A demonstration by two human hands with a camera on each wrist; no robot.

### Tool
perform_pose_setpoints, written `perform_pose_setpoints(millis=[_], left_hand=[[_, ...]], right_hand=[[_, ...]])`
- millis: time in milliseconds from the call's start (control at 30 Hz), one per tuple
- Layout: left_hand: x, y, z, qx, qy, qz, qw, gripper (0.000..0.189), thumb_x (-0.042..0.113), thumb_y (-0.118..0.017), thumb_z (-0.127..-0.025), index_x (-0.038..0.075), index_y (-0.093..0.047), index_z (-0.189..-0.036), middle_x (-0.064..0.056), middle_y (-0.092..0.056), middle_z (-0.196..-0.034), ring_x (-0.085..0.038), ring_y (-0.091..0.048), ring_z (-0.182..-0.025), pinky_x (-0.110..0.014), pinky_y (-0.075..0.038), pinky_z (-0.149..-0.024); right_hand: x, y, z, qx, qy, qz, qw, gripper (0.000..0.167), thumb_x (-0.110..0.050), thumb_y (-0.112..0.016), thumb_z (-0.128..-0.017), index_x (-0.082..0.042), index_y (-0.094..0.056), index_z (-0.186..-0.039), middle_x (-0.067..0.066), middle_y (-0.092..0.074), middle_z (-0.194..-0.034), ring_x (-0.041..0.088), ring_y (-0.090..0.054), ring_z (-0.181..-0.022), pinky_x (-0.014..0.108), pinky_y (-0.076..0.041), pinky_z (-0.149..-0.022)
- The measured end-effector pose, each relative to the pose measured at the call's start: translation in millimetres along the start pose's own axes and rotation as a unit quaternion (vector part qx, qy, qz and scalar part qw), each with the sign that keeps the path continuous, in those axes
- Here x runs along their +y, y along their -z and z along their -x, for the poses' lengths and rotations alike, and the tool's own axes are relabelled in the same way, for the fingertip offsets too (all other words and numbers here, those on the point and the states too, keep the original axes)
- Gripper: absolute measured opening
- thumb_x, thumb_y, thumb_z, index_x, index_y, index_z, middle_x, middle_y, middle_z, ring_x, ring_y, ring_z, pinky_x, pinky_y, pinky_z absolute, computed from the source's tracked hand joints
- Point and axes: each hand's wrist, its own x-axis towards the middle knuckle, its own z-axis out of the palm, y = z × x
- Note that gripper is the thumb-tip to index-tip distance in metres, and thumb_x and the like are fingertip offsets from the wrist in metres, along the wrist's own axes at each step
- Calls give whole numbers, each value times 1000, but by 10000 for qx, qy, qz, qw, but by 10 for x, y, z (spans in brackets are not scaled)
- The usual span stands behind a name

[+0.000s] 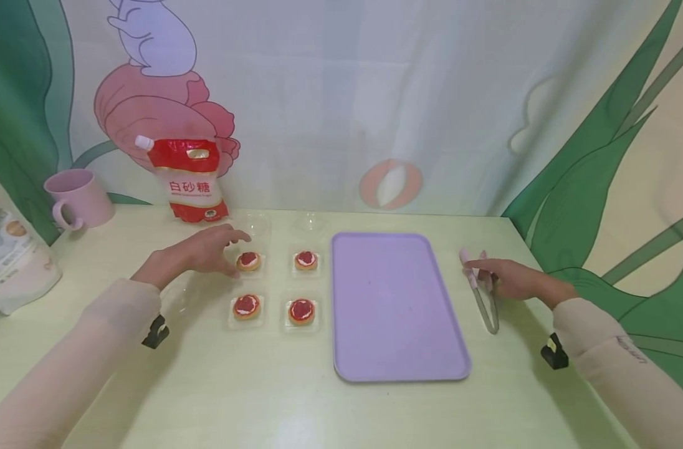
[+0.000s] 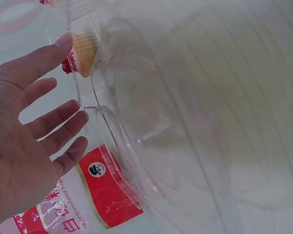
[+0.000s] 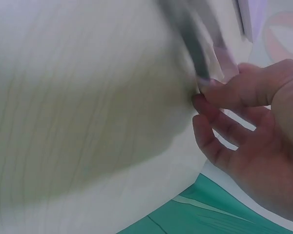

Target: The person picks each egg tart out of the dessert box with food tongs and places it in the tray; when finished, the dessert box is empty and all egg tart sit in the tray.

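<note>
Four-cornered clear plastic boxes on the table each hold a small red-topped tart; the far left box has its tart inside. My left hand spans that box's left side, thumb and fingers spread and loosely bent. In the left wrist view its thumb and fingertips are at the edge of the clear plastic; firm contact is hard to tell. On the right, my right hand pinches the pink-handled metal tongs between thumb and fingers. The tongs lie beside the purple tray.
More tarts sit in clear boxes left of the tray. Behind stand a red-and-white sugar bag and a pink mug. At the far left is a white bag. A printed curtain hangs along the table's back edge.
</note>
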Motion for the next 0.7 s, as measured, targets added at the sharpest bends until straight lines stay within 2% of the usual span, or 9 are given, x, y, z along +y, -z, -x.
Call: perform_pose_setpoints(millis=[33,67,167,267,333,600,700], left_hand=[[0,-4,1,-12,2,1,10000,76,26,-84,-80,12,-48,-146,-18,-53,-141,-39,-50,-128,-57,-49,-101],[1,-8,1,-23,9,1,10000,76,26,-84,-80,12,-48,-146,-18,-53,-141,-38,-50,-129,-57,-49,-101],[4,-10,-5,-57,-5,-18,10000,76,27,-84,-80,12,-49,-145,-18,-53,-140,-39,-51,-128,-57,-49,-101],[7,-4,-17,-48,-6,-42,10000,76,26,-85,-80,12,-49,-145,-17,-54,-140,-38,-51,-128,-57,-50,-100],[6,-1,-25,-49,-25,-54,10000,76,27,-85,-80,12,-49,-145,-18,-54,-140,-38,-51,-128,-57,-50,-100],[0,4,-5,6,-9,-38,10000,76,26,-85,-79,13,-49,-145,-17,-53,-142,-38,-49,-130,-58,-48,-102],[10,5,7,19,-10,-27,10000,76,26,-85,-80,12,-49,-145,-17,-52,-144,-39,-48,-131,-58,-48,-102]], right_hand=[[-10,3,8,-41,-113,31,9999,63,26,-38,-72,14,-48,-133,16,-63,-96,27,-57,-86,31,-49,-73],[-26,5,14,-105,-253,9,9996,59,25,-41,-73,18,-46,-132,15,-62,-95,28,-58,-85,30,-50,-73],[-59,2,33,-269,-630,-74,9976,60,22,-56,-76,18,-43,-135,15,-62,-94,26,-62,-85,28,-52,-71],[-70,-12,35,-313,-768,-155,9964,70,16,-73,-74,16,-42,-136,16,-63,-93,27,-65,-82,30,-55,-71],[-74,-20,31,-323,-848,-142,9958,74,12,-78,-72,15,-43,-136,15,-63,-91,26,-66,-81,31,-55,-70],[-73,-7,23,-280,-1289,468,9902,68,-15,-82,-80,8,-51,-135,1,-65,-84,12,-58,-76,32,-50,-71],[-60,-1,19,-209,-1400,598,9881,66,-17,-83,-79,8,-53,-132,0,-64,-80,11,-54,-72,32,-48,-68]])
